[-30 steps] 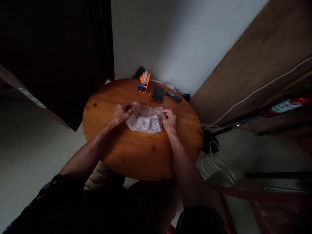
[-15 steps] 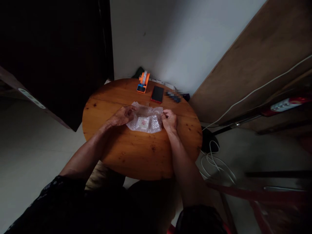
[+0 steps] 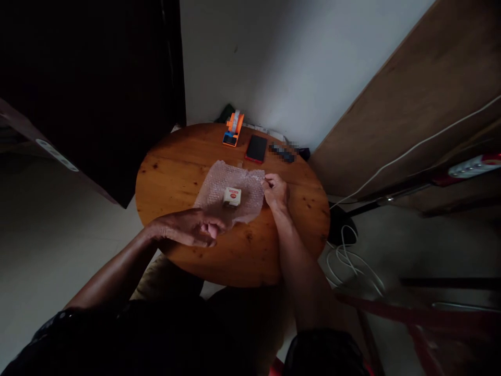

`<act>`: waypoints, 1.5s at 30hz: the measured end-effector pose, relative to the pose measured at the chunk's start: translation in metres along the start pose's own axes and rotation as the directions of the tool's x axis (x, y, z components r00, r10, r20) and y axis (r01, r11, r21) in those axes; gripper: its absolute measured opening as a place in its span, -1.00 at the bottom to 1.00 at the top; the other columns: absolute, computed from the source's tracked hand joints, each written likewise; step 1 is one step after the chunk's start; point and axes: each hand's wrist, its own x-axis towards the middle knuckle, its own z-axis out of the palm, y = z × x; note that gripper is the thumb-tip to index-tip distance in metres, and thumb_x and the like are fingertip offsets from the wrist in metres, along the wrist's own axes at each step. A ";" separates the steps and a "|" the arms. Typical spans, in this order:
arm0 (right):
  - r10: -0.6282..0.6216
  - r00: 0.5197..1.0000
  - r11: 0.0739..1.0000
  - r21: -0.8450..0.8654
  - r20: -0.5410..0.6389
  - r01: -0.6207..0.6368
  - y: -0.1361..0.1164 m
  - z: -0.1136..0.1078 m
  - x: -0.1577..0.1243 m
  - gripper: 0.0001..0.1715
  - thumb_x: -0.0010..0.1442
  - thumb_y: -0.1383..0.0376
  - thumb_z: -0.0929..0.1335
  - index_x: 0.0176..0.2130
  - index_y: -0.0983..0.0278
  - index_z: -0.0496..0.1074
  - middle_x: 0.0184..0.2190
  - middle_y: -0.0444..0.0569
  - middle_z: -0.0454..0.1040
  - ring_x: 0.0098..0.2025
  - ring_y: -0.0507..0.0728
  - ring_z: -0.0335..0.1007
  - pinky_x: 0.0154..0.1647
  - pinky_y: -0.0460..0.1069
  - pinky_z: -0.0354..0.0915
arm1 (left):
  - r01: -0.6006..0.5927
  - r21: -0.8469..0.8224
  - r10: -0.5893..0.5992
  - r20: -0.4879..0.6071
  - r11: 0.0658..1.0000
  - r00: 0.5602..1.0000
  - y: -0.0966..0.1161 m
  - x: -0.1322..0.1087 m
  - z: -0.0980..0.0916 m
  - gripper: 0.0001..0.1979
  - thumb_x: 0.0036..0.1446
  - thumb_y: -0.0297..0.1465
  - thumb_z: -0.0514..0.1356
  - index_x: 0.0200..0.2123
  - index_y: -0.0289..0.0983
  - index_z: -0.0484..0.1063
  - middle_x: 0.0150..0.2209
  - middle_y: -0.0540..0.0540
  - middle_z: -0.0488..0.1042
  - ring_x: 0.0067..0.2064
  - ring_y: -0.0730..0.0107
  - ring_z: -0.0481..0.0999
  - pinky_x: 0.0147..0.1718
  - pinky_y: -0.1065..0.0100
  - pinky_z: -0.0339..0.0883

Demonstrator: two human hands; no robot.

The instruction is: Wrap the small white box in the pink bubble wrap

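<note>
A sheet of bubble wrap (image 3: 211, 183) lies spread on the round wooden table (image 3: 246, 261). On top of it sits a small white box (image 3: 232, 197) with red print, uncovered. My right hand (image 3: 276, 192) is closed in a pinch on the wrap's right edge. Over the near left edge of the wrap, my left hand (image 3: 191, 227) hovers with its fingers partly curled and apart; it covers that corner, and whether it touches the wrap is hard to see.
Behind the wrap are an orange tape dispenser (image 3: 234, 128), a dark-screened phone (image 3: 256, 149) with a red edge and a blurred dark object (image 3: 282, 152). A wall stands behind the table. White cable (image 3: 346, 253) loops on the floor at right.
The wrap has been unfolded off the box and lies flatter. My left hand has moved from the far left edge down to the near edge. My right hand stays at the right edge.
</note>
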 end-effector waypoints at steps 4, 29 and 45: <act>-0.004 1.000 1.000 0.013 -0.021 0.004 0.000 0.000 0.000 -0.71 0.12 0.19 0.36 -0.15 0.19 0.53 -0.34 -0.03 0.63 -0.26 0.23 0.55 -0.15 0.12 0.41 | 0.031 -0.019 -0.032 -0.116 0.999 0.993 0.004 -0.001 0.011 -0.63 0.19 -0.31 0.23 0.06 -0.29 0.48 -0.19 -0.09 0.60 -0.22 0.37 0.55 -0.23 0.38 0.39; -0.083 0.990 0.992 0.081 -0.110 0.092 -0.017 -0.006 -0.008 -0.66 0.08 0.20 0.30 -0.16 0.21 0.52 -0.27 -0.01 0.61 -0.28 0.20 0.52 -0.16 0.11 0.42 | 0.143 0.326 0.085 -0.594 0.934 0.800 -0.038 0.060 0.037 0.18 -0.08 -0.18 0.45 0.47 -0.28 -0.15 0.41 -0.46 0.14 0.43 -0.28 0.13 0.36 -0.26 0.03; -0.532 0.670 0.839 0.433 0.519 0.330 -0.068 -0.022 -0.043 -0.21 -0.09 0.22 0.53 0.15 0.14 0.44 0.16 0.03 0.52 0.17 0.27 0.45 0.20 0.18 0.34 | 0.245 0.385 0.033 -0.590 0.890 0.807 -0.037 0.062 0.041 0.26 -0.10 -0.05 0.46 0.46 -0.41 -0.18 0.38 -0.52 0.19 0.43 -0.29 0.14 0.39 -0.18 -0.01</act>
